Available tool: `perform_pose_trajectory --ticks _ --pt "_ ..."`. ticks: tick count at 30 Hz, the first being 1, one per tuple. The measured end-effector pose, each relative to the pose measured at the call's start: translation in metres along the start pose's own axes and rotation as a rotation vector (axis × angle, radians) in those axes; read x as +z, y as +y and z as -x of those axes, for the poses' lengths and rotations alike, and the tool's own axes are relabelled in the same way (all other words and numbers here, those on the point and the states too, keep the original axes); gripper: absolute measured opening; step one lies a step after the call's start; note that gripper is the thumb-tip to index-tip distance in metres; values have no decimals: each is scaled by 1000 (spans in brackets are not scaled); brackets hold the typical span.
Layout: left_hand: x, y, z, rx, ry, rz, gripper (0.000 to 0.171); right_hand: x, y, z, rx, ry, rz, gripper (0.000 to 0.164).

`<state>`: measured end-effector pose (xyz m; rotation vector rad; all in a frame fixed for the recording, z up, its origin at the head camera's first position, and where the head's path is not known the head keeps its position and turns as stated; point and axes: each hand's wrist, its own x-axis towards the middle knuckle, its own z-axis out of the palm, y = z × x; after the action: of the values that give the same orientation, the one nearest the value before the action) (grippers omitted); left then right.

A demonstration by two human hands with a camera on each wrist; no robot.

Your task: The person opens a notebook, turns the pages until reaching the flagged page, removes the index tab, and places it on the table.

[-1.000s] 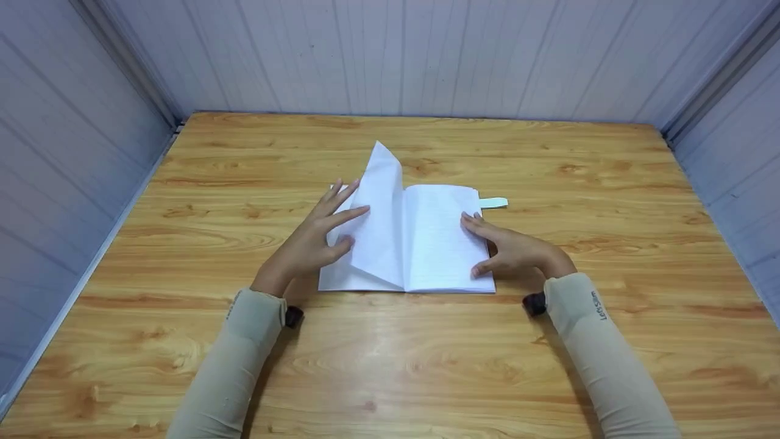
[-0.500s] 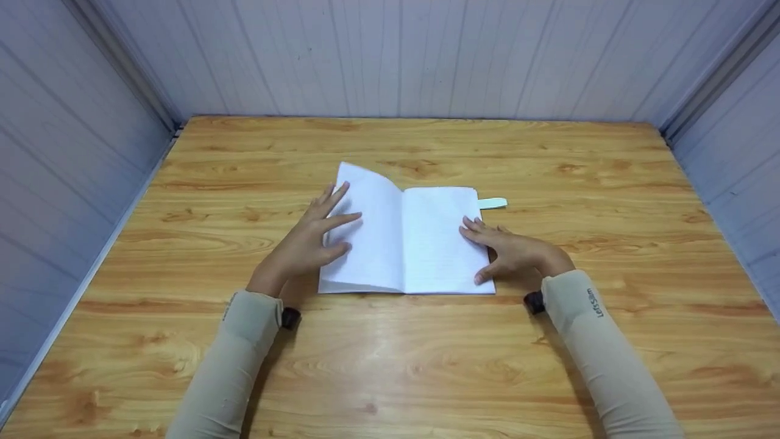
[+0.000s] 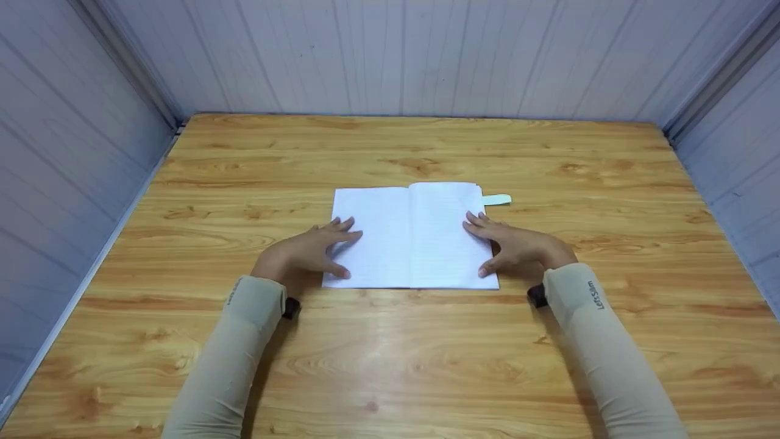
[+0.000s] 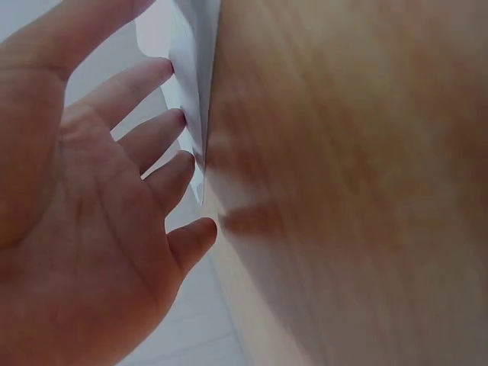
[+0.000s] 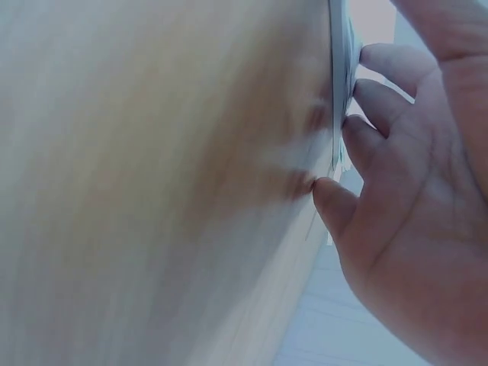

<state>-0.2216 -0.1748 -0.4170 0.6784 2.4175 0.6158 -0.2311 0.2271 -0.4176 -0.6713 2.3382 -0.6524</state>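
Note:
An open notebook with white, faintly lined pages lies flat in the middle of the table. From its right edge sticks out a pale green tab. My left hand rests its spread fingertips on the left page, near the outer edge. On the right page's outer edge lie the fingers and thumb of my right hand, also spread. In the left wrist view the fingertips touch the notebook's edge. The right wrist view has fingers against the notebook's side, the little finger close to the tabletop.
The wooden table reaches to a white panelled wall at the back. More panels stand at the left and right. A dark wrist device sits under each sleeve cuff.
The page that stood raised on the left side has come down flat to the left. My left hand has lowered toward me onto it. The right hand has stayed nearly in place.

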Motion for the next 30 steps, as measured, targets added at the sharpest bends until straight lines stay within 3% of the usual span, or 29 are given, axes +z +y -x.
perform_pose_trajectory --ticks 23,30 --pt "0 -1 -6 -61 -17 8 81 0 5 5 -5 -59 23 106" --pt "0 0 -5 -38 -19 31 81 0 4 6 -12 -47 15 107"
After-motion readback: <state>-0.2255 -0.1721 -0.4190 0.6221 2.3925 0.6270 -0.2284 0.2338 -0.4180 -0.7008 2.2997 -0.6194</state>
